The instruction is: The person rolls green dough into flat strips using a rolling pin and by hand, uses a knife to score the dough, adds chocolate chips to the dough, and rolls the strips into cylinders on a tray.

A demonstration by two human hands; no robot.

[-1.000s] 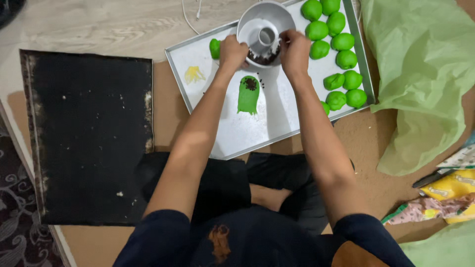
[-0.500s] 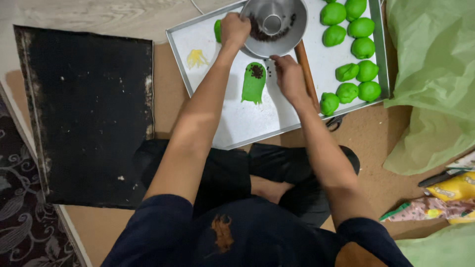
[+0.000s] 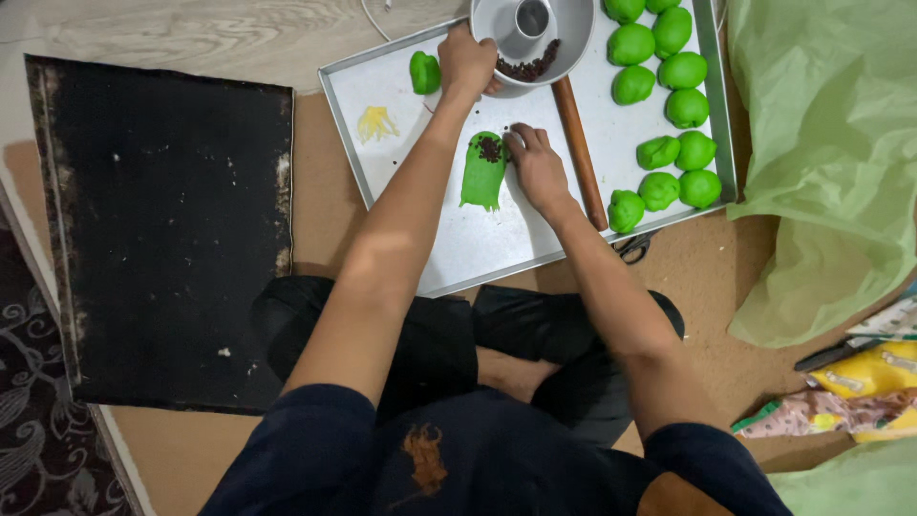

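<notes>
Head view, looking down on a metal tray [image 3: 458, 258] set on the floor in front of the seated person.

Flattened green dough piece [image 3: 482, 172]: lies on the tray's bare middle, slightly left of centre. Elongated oval; long axis runs near-to-far, tilted a little so the far end leans right. A small heap of dark crumbly filling [image 3: 490, 148] sits on the far end; the near end is ragged and bare. So the loaded end points away from the person, toward the bowl.

Right hand [image 3: 537, 164]: rests just right of the dough, fingertips touching its far right edge beside the filling. Fingers are bunched close together, curled down onto the tray, clamped on nothing that I can make out. The dough lies directly left of these fingers. This is the nearer hand to the dough.

Left hand [image 3: 468, 59]: farther up the tray, fingers closed over the near rim of a grey metal bowl [image 3: 535, 38], which holds more dark filling and a small cup. The dough lies on the near side of this hand, apart from it.

Surroundings: wooden rolling pin [image 3: 581, 148] lies right of the right hand, roughly parallel to the dough's axis. Green dough balls [image 3: 673, 124] are grouped along the right side of the tray; one lone ball [image 3: 425, 72] sits left of the left hand. Dark baking sheet [image 3: 162, 229] well to the left.
</notes>
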